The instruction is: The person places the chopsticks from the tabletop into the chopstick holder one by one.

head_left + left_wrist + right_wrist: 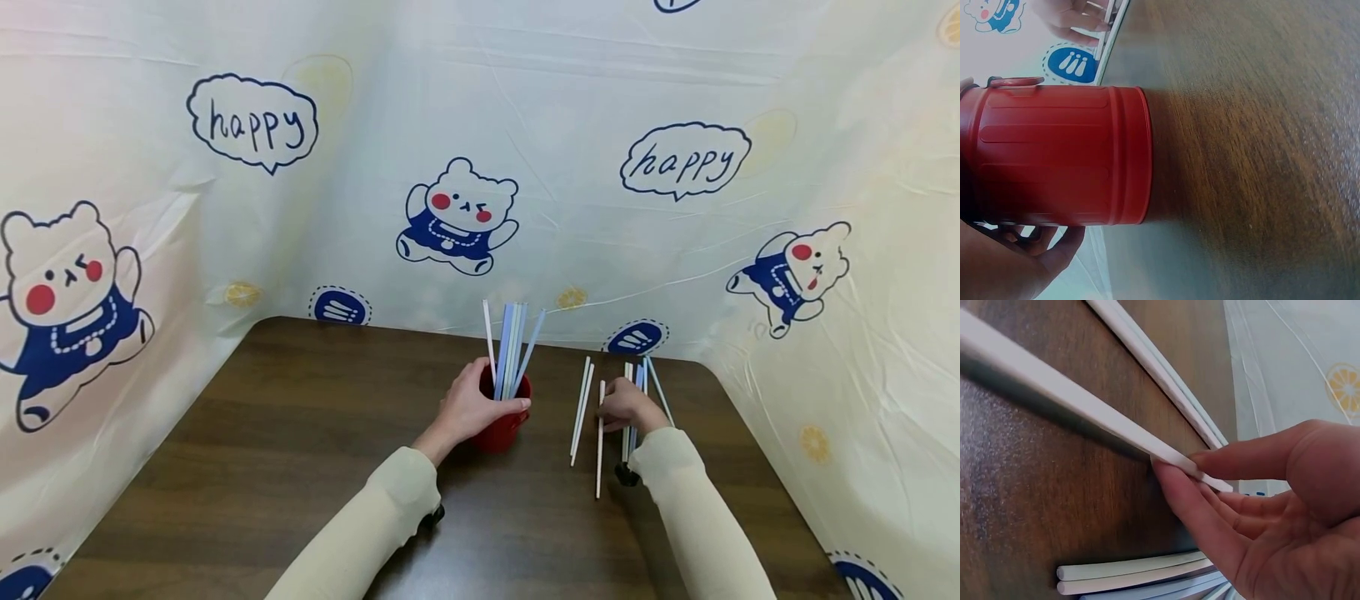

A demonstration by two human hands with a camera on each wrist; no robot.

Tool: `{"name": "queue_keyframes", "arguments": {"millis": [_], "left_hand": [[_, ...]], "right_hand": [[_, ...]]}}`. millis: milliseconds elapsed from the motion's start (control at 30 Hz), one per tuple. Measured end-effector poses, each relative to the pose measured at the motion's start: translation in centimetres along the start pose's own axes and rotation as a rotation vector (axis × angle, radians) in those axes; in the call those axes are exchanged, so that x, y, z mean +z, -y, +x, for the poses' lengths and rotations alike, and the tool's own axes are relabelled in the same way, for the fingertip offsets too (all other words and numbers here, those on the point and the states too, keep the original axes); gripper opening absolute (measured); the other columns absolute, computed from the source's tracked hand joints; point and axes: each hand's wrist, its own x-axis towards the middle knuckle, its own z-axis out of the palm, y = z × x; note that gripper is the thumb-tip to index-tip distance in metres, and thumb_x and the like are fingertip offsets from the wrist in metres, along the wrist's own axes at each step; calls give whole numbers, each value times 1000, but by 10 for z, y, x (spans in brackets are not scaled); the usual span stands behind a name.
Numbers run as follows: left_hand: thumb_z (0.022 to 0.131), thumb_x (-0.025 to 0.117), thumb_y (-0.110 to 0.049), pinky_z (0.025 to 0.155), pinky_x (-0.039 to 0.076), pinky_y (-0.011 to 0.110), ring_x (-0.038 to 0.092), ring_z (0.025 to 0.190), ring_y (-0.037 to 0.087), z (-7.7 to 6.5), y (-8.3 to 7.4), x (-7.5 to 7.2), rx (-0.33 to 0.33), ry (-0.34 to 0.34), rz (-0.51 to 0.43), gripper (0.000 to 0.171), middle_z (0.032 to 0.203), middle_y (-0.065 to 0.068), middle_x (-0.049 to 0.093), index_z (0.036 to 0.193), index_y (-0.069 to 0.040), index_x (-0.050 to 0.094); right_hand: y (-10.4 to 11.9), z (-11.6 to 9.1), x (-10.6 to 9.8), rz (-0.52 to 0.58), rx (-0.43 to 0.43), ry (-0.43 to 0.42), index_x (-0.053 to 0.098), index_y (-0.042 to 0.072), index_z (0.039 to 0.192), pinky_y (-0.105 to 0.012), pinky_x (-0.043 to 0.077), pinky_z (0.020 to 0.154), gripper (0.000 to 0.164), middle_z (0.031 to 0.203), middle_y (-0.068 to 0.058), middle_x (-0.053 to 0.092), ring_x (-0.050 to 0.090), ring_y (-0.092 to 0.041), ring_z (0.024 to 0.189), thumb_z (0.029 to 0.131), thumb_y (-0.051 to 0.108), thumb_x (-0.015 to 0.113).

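Note:
My left hand (pixel 467 408) grips the upper part of a small red bucket (pixel 495 437) with ribbed sides and little side handles, thumb along the rim. The bucket stands upright on the table, and several thin blue, pale and white sticks (pixel 512 346) rise out of it. To the right, my right hand (pixel 627 402) pinches a thin white stick (pixel 1079 394) near its far end between thumb and fingers; the stick slants just over the wood in the right wrist view. Left of this stick lie two white sticks (pixel 581 408). White and blue sticks (pixel 1141 575) lie on its other side, partly hidden beneath the hand.
The dark wooden table (pixel 300 467) ends at a cloth backdrop (pixel 570 83) printed with cartoon bears and words, which hangs behind it and along both sides. A light blue stick (pixel 660 390) lies slanted near the table's back right corner.

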Motion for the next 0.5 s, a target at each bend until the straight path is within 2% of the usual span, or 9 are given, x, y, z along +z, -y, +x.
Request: {"name": "queue_keyframes", "arguments": {"millis": [100,267,500], "left_hand": [[74,85,-57,96,52,60,58,119,24,1,0,0,-1,-1,6,76,130,0,58,136,-27,52],[75,85,-57,96,52,60,59,119,23,0,0,0,-1,1,7,77,131,0,58,137,-26,52],[74,85,-57,96,52,60,58,119,23,1,-1,0,-4,-2,14,78,132,0,58,138,-27,51]], "right_hand": [[-3,0,0,55,26,14,50,4,75,-42,63,69,23,77,-13,60,64,-24,68,92,-8,61],[-8,1,3,100,55,-14,46,9,70,-42,63,69,32,75,-11,55,59,-21,66,97,-2,58],[-5,2,3,95,57,-14,44,9,69,-41,63,68,34,75,-11,54,58,-20,63,99,-2,57]]}}
